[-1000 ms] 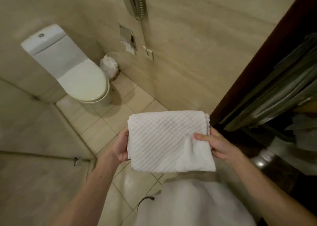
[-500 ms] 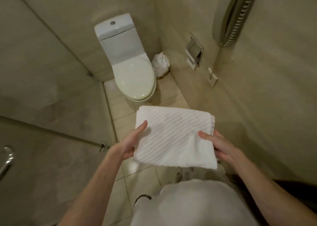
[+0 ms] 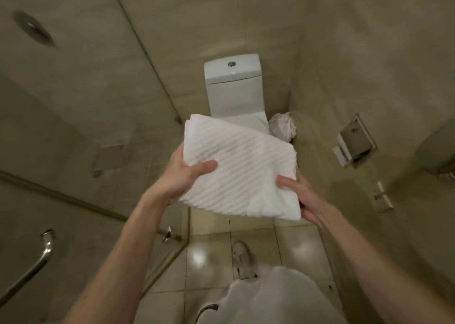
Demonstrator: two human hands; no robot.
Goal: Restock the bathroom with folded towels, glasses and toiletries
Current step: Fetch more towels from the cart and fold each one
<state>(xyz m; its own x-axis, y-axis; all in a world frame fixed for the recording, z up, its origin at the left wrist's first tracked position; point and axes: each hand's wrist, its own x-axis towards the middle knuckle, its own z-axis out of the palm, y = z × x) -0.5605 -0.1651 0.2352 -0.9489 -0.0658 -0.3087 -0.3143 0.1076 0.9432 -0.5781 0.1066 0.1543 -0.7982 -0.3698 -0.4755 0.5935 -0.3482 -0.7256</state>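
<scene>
A folded white towel [image 3: 242,168] with a ribbed quilted texture is held in front of me at chest height, above the tiled floor. My left hand [image 3: 183,176] grips its left edge, thumb on top and fingers underneath. My right hand [image 3: 299,195] grips the right edge the same way, thumb on top near the lower right corner. The towel hides the front of the toilet seat behind it.
A white toilet [image 3: 234,85] stands ahead against the back wall, a bin with a white liner [image 3: 283,126] to its right. A toilet paper holder [image 3: 354,141] is set in the right wall. A glass shower partition [image 3: 73,117] with a metal handle [image 3: 37,259] is on the left.
My view has turned left, away from the dark doorway, and now faces the toilet straight on. The towel has risen and moved forward in both hands, which keep their grip.
</scene>
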